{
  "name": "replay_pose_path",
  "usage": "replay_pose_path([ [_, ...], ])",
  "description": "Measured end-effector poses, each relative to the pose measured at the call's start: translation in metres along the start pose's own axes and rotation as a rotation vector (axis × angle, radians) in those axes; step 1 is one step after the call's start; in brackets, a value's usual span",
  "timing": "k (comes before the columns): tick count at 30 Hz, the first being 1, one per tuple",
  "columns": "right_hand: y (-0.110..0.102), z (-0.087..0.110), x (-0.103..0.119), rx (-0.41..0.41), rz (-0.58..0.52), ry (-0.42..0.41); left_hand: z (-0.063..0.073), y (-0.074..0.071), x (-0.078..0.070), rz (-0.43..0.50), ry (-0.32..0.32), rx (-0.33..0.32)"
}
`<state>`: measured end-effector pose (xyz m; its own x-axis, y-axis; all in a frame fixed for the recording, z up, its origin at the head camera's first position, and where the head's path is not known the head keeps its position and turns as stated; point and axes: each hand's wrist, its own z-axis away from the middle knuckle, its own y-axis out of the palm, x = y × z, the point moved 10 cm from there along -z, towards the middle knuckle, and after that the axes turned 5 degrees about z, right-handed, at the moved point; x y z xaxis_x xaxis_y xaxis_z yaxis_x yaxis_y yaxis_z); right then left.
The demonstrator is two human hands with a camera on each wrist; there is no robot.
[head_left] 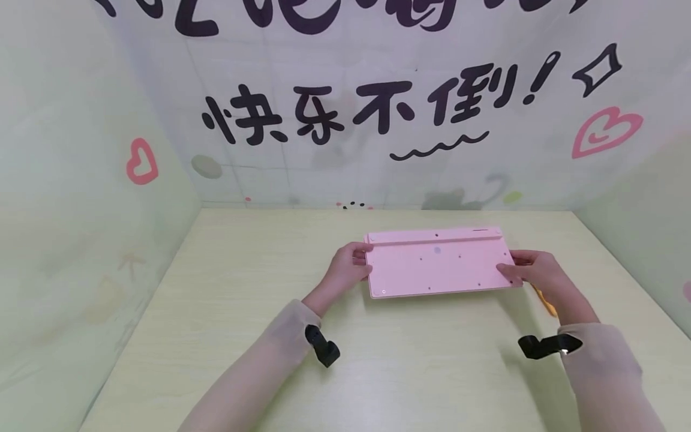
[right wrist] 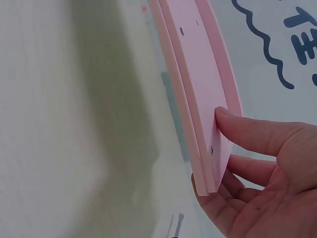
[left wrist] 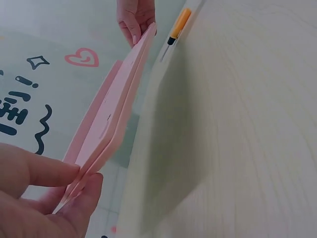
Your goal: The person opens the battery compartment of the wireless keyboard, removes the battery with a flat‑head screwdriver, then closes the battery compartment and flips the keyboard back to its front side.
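Note:
A slim pink keyboard [head_left: 437, 264] is held up above the table, its underside with small screw holes and a raised long ridge facing the head camera. My left hand [head_left: 348, 264] grips its left end, thumb on the underside and fingers around the edge. At the opposite end my right hand [head_left: 537, 270] holds on, thumb [right wrist: 247, 129] pressed to the underside and fingers behind. The left wrist view shows the keyboard [left wrist: 116, 99] edge-on, with a seam along its side. Its key side is hidden in the head view.
A screwdriver [left wrist: 179, 27] with an orange handle lies on the pale wood table [head_left: 243, 270], partly behind my right forearm in the head view. A printed backdrop [head_left: 335, 174] with dark lettering stands along the table's far edge, with pale side panels left and right.

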<state>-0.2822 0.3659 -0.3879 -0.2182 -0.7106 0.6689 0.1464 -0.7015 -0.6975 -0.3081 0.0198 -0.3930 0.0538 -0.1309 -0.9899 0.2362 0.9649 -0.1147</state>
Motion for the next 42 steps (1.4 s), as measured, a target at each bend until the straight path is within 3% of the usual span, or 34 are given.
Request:
replay_pose_path([
  [8,0.013,0.001,-0.018,0.024,0.092,-0.010,0.002,0.013,0.018,-0.140,-0.075,0.054],
  [14,0.018,0.006,-0.026,0.041,0.094,0.018,0.007,0.019,0.027,-0.201,-0.113,0.066],
  [26,0.025,0.010,-0.034,0.040,0.123,0.031,0.013,0.023,0.038,-0.299,-0.094,0.052],
  [38,0.027,0.007,-0.034,0.024,0.163,0.021,0.014,0.021,0.040,-0.304,-0.102,0.000],
  [42,0.027,0.006,-0.035,0.013,0.156,0.039,0.015,0.022,0.036,-0.340,-0.078,0.029],
])
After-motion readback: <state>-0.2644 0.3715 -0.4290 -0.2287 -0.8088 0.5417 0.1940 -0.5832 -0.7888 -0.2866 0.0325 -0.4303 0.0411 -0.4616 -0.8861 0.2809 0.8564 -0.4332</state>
